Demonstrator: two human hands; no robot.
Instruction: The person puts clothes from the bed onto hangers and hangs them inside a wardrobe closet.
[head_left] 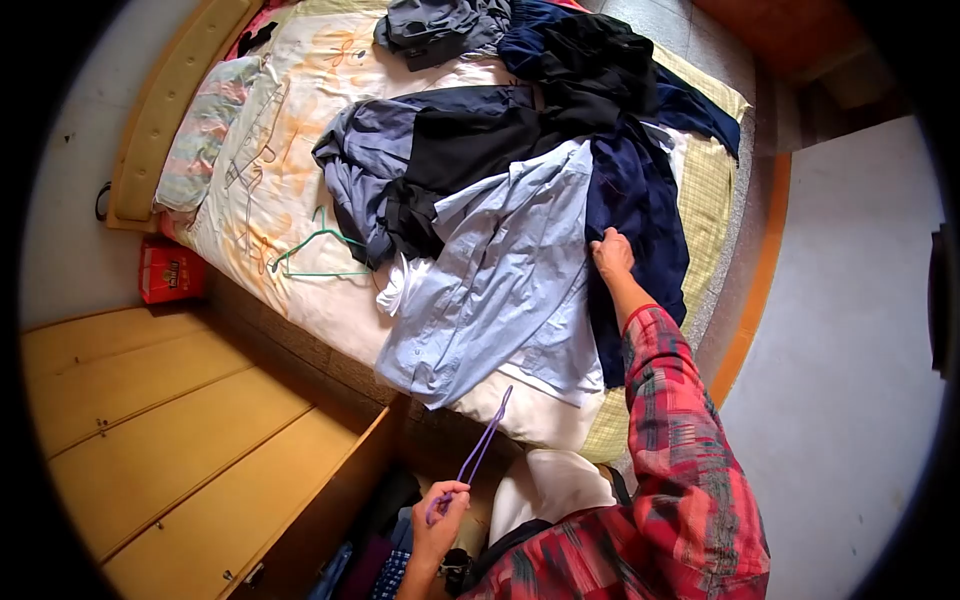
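My left hand (440, 512) is closed around a purple clothes hanger (487, 437), whose narrow end points up toward the bed. My right hand (613, 254) reaches over the bed, its fingers curled on a dark navy garment (640, 205) just beside a light blue shirt (500, 270). The shirt lies spread out, buttons showing, at the front of the pile. Behind it are a black garment (470, 145) and a grey-blue garment (370, 145). A bit of white cloth (404, 284) shows at the shirt's left edge.
On the bed's patterned sheet (310, 85) lie a green hanger (322, 236), several wire hangers (250, 160) and more dark clothes (440, 28). Below left, a wooden wardrobe (190, 430) has an open door over folded clothes. A red bag (170, 270) stands beside the bed.
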